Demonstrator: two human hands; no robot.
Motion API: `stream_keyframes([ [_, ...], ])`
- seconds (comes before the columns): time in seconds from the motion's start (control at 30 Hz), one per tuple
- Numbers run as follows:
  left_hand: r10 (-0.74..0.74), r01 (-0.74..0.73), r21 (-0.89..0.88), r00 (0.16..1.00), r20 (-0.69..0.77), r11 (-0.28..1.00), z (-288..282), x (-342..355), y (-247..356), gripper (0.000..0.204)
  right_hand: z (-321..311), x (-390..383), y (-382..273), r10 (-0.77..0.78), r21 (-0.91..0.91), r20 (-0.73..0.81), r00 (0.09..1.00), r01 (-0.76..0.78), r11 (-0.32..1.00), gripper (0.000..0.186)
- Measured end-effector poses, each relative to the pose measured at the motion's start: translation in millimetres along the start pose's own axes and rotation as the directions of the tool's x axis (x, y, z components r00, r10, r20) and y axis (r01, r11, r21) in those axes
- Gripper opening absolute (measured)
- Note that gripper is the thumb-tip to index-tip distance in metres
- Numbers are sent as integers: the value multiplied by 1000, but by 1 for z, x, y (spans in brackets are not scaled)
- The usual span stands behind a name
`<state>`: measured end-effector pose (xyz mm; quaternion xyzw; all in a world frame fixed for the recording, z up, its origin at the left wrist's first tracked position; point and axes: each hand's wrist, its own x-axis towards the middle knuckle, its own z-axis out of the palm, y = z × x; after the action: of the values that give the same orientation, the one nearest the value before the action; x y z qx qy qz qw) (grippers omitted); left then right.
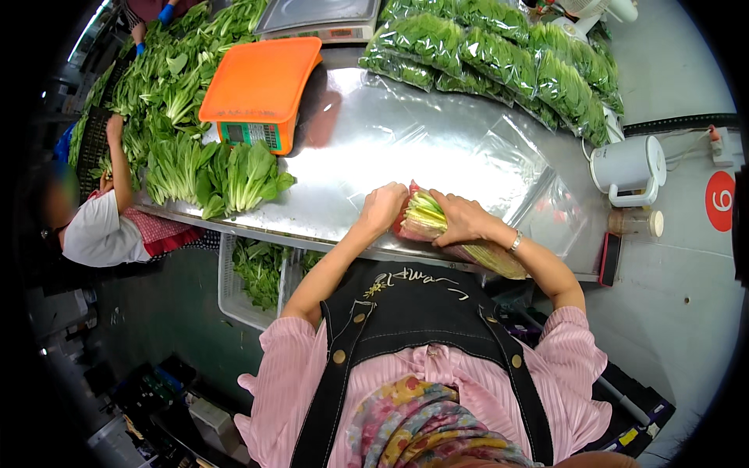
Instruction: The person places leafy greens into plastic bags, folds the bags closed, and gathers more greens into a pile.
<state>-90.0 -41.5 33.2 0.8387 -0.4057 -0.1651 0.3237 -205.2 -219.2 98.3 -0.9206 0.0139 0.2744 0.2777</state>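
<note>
Near the front edge of the steel table lies a bundle of leafy greens point(424, 214) in a clear plastic bag point(499, 262) with red at its end. The pale cut stalks point to the left, and the bag runs to the right under my right wrist. My left hand point(382, 206) is closed on the bag's red end beside the stalks. Over the bundle my right hand point(466, 220) is wrapped, its thumb on the near side and fingers on the far side. My left fingertips are partly hidden.
An orange scale point(257, 82) stands left on the steel table point(374, 132), loose leafy greens point(179, 168) beside it. Flat clear bags point(507, 168) lie right of centre. Bagged greens point(499, 58) are piled behind. A white kettle point(620, 165) stands right. A co-worker point(109, 226) reaches in at left.
</note>
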Motion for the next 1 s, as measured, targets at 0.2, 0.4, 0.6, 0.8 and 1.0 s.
stream_keyframes([
  [0.2,-15,16,6,992,-125,1000,-18,7,14,15,-25,27,11,65,15,-45,997,-65,998,108],
  [0.4,54,-63,-36,976,-213,997,-33,16,13,11,-26,48,17,89,100,-192,977,-71,992,105],
  [0.6,114,-106,44,878,-465,993,-47,30,11,7,-29,78,9,87,200,-261,962,-34,979,110],
  [0.8,255,-218,133,866,-430,967,-34,46,14,13,-37,81,-20,153,187,-331,931,-94,978,103],
  [1.0,264,-245,100,891,-369,964,-36,51,28,14,-11,132,19,64,86,-346,936,-36,996,99],
])
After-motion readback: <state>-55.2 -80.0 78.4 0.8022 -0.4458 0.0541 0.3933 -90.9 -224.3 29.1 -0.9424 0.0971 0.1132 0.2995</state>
